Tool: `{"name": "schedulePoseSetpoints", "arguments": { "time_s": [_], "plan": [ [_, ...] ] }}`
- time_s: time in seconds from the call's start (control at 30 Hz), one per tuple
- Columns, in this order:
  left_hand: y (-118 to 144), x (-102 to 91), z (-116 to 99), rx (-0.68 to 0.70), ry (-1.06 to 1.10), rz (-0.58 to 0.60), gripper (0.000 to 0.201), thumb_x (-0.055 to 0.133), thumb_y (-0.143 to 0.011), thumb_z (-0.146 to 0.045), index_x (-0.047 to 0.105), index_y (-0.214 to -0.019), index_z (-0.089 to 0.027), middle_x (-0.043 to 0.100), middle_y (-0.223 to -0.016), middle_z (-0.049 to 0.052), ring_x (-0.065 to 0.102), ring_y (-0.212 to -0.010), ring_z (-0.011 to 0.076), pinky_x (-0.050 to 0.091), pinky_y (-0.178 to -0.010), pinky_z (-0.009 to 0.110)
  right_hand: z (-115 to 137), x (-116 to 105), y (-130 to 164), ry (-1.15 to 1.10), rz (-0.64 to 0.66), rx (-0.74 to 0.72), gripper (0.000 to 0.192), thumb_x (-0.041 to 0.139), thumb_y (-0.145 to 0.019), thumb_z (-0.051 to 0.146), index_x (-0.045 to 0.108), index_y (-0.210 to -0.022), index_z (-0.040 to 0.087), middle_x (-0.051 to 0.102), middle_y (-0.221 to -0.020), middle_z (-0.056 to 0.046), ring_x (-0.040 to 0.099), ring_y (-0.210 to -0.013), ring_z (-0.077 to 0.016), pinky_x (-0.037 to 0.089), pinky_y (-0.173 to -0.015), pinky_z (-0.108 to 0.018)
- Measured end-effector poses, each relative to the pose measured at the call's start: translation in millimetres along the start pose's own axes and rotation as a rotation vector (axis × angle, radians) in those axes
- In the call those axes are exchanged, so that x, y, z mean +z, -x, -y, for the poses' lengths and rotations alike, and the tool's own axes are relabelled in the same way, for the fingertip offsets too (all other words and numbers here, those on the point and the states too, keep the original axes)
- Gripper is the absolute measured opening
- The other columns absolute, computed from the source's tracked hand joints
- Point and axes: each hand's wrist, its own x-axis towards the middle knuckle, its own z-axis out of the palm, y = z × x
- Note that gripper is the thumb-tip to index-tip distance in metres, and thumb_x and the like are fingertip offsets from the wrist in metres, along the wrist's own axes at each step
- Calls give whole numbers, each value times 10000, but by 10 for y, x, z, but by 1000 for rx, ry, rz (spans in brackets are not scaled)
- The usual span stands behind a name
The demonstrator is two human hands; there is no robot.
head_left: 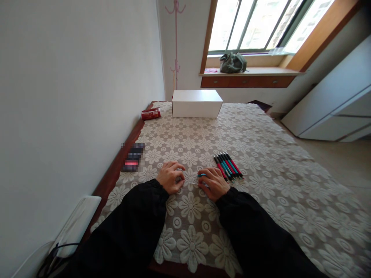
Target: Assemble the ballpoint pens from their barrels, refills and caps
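Note:
My left hand [171, 177] and my right hand [213, 182] rest close together on the flowered lace tablecloth [261, 154], both in black sleeves. Between them they hold a thin pen [199, 177] with a blue part showing by the right fingers. Its left end disappears under the left fingers. Just right of my right hand lies a row of several pens [228, 166], red and teal with black ends, side by side on the cloth.
A white box [196, 103] stands at the table's far end, with a red packet [150, 113] to its left. A dark blurred object [132, 157] lies near the left edge by the wall. A white device with a black cable [75, 226] sits at the near left.

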Motion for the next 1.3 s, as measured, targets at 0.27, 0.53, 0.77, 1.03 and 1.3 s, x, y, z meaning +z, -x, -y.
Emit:
{"name": "schedulePoseSetpoints", "arguments": {
  "time_s": [0.27,0.53,0.77,1.03,1.3],
  "plan": [
    [-5,-28,20,2,-5,-10,27,737,-761,-238,713,-772,-241,721,-1170,28,552,-1212,308,387,-1079,537,-1,-21,6,-2,-80,46,84,612,-917,240,691,-889,237,709,-1114,-45,585,-1071,-230,353,-1002,-410],
    [-13,-64,20,-48,11,-83,240,617,-725,-97,707,-896,-239,723,-1132,36,577,-1174,276,421,-1069,497,-121,15,47,154,-155,253,203,616,-902,229,725,-1070,257,684,-1200,-57,566,-1127,-268,319,-1017,-446],
    [-16,-136,134,-197,-43,-63,378,578,-653,-82,701,-981,-225,718,-1119,55,590,-1143,295,463,-994,494,-77,20,33,132,-128,256,148,582,-930,212,713,-985,253,694,-1167,-55,558,-1117,-247,291,-1032,-424],
    [-19,-110,107,-149,-47,47,173,633,-776,-165,732,-900,-233,717,-1066,55,618,-1065,271,478,-954,449,-77,41,17,113,-125,259,163,547,-956,212,706,-979,239,725,-1012,-46,573,-1016,-221,273,-1037,-396],
    [-18,-52,143,-99,-5,61,172,632,-847,-167,734,-962,-244,729,-1048,46,636,-1006,243,492,-907,406,-108,48,24,130,-103,244,136,592,-947,253,728,-941,255,721,-968,-38,570,-959,-224,278,-1009,-418]
  ]
}}
